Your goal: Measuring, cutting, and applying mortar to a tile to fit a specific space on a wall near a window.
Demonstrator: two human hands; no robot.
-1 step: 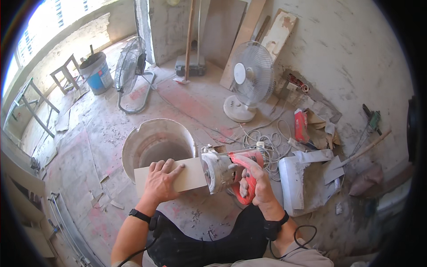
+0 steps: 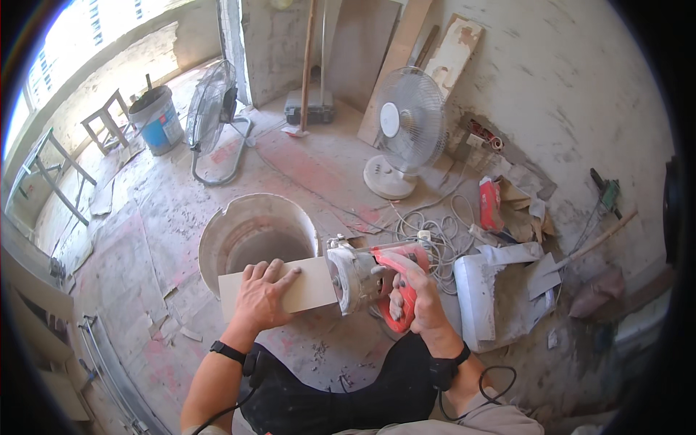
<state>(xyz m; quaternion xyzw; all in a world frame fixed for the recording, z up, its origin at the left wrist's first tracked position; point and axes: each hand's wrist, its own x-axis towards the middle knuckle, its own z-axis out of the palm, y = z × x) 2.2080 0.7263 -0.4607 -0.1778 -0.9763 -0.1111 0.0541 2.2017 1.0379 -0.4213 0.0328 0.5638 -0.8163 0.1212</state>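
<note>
A pale, flat rectangular tile [image 2: 313, 284] lies across the near rim of a dusty, round bucket [image 2: 209, 255]. My left hand [image 2: 265, 293] holds the tile down, its fingers spread over the top face. At the tile's right end is a handheld tile saw [image 2: 353, 279] with a dusty, whitish guard and a red body. My right hand [image 2: 420, 301] is wrapped round the saw's red loop handle. The guard meets or nearly meets the tile's edge. The blade is mostly hidden by the guard, so I cannot tell whether it is turning.
A white fan [image 2: 391, 177] stands beyond the saw, with coiled cable [image 2: 442, 226] near its base. To the right lies a torn white block-shaped package [image 2: 475, 308]. Farther left are a floor fan [image 2: 210, 109], a blue-and-grey bucket [image 2: 156, 127] and a stool [image 2: 107, 119].
The saw and my right hand have shifted very slightly to the left. My left hand and the tile stay in place.
</note>
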